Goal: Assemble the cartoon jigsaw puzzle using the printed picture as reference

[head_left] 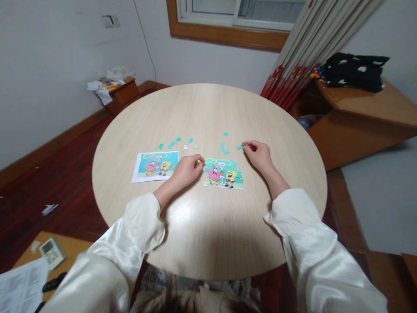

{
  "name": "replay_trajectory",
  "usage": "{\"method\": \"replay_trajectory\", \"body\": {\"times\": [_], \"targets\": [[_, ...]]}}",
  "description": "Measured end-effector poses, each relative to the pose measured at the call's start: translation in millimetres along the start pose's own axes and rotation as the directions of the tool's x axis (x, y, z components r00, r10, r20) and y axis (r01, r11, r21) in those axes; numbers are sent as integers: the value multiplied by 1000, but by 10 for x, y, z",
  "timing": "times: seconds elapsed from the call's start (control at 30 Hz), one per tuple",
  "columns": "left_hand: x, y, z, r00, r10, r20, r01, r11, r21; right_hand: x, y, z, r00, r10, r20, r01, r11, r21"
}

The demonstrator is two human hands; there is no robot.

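Note:
A partly joined cartoon jigsaw puzzle (224, 174) lies on the round table with an uneven right edge. My left hand (188, 168) is closed, thumb and forefinger together at the puzzle's upper left edge; whatever they may hold is too small to make out. To the upper right, my right hand (259, 154) pinches at a teal puzzle piece (240, 148) on the tabletop. Loose teal pieces (222, 147) lie between that hand and the puzzle. Several more pieces (172, 144) are scattered above a printed reference picture (158, 166), which shows the same cartoon figures.
The round wooden table (208, 234) has its near edge close to my body. A wooden cabinet (368, 113) with a dark cloth bag (356, 71) stands at the right. At lower left, a side surface holds a calculator-like device (52, 253) and a printed sheet (24, 284).

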State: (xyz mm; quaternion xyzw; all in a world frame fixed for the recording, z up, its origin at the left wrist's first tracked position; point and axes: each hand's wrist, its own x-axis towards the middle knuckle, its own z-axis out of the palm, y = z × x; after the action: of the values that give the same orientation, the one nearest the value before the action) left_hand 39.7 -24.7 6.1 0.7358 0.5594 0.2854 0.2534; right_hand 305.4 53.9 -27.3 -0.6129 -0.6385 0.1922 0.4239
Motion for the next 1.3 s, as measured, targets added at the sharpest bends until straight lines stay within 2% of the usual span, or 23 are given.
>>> {"method": "replay_trajectory", "body": {"times": [1.3], "targets": [[-13, 2, -1, 1000, 20, 10, -20, 999, 28, -9, -32, -11, 1000, 16, 19, -16, 1000, -8]]}}
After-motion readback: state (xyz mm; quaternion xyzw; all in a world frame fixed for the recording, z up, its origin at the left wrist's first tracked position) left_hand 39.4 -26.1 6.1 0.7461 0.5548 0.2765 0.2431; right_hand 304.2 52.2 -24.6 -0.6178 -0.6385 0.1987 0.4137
